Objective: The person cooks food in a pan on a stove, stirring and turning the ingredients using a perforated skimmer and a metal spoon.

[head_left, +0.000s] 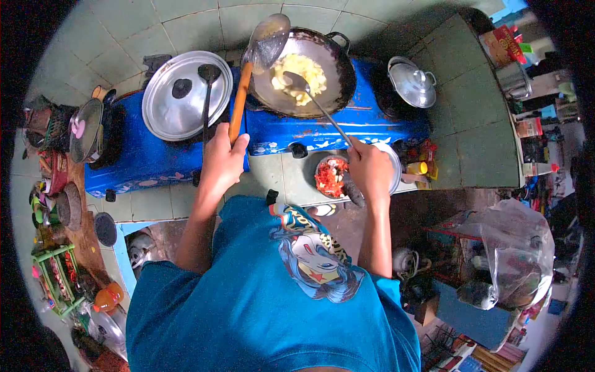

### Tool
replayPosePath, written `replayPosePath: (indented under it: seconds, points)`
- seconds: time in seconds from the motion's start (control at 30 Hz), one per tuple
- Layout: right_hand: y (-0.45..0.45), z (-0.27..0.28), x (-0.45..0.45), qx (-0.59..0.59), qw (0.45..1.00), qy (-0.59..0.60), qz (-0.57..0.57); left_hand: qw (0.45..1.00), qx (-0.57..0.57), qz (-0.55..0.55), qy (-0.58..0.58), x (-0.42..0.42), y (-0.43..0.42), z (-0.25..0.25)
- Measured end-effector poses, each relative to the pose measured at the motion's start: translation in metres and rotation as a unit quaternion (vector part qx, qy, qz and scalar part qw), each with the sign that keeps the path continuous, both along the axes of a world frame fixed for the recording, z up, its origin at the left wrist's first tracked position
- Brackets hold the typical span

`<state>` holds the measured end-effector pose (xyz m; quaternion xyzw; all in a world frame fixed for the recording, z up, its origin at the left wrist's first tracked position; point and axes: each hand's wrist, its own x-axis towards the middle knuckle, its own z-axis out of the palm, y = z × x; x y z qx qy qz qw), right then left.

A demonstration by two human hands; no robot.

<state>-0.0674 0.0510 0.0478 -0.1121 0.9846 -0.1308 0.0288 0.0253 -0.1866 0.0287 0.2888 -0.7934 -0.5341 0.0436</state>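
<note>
My left hand (224, 156) is wrapped round the wooden handle of a slotted metal spatula (269, 40), whose head is raised over the left rim of a dark wok (339, 80). In my right hand (370, 166) is the thin handle of a metal spoon (297, 82). The spoon's bowl touches pale yellow pieces of food (308, 69) in the wok. Below the wok, close to my right hand, a bowl of chopped red and white ingredients (331, 177) sits on the tiled counter, next to a dark stone pestle (353, 191).
The wok stands on a blue stove (273, 139). Left of it is a large lidded pot (162, 99) with a black ladle (207, 93) across it. A smaller lidded pot (412, 84) is at the right. A yellow-capped container (417, 168) stands near the right wall.
</note>
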Motion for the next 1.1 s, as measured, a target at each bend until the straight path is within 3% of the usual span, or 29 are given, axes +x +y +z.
replayPosePath:
  seconds: [0.2, 0.4, 0.57, 0.63, 0.7, 0.73, 0.8, 0.93, 1.1]
  points:
    - [0.002, -0.012, -0.014, -0.024, 0.995, 0.092, -0.018, 0.998, -0.046, -0.002, -0.03, -0.006, 0.0, -0.005]
    - [0.001, -0.022, -0.048, -0.006, 0.991, 0.122, -0.05, 0.973, -0.226, -0.028, 0.032, -0.024, 0.003, -0.02]
    - [-0.005, -0.038, -0.063, -0.01, 0.999, 0.041, -0.02, 0.972, -0.233, -0.031, -0.002, -0.042, 0.006, -0.048]
    - [-0.003, -0.051, -0.068, -0.069, 0.998, -0.011, -0.011, 0.974, -0.224, -0.034, -0.017, -0.047, 0.006, -0.055]
    - [-0.004, -0.062, -0.072, -0.176, 0.979, -0.099, 0.008, 0.998, -0.01, -0.024, -0.059, -0.049, 0.008, -0.045]
    - [-0.003, -0.066, -0.073, -0.192, 0.975, -0.107, 0.014, 0.998, -0.009, -0.023, -0.059, -0.048, 0.008, -0.043]
    - [0.0, -0.074, -0.072, -0.232, 0.965, -0.124, 0.017, 0.993, 0.112, 0.006, -0.018, -0.044, 0.009, -0.041]
    - [0.01, -0.069, -0.06, -0.306, 0.936, -0.173, 0.001, 0.98, 0.2, -0.007, 0.023, -0.036, 0.0, -0.04]
    - [0.022, -0.049, -0.041, -0.27, 0.952, -0.148, 0.008, 0.981, 0.194, -0.006, 0.012, -0.013, -0.002, -0.015]
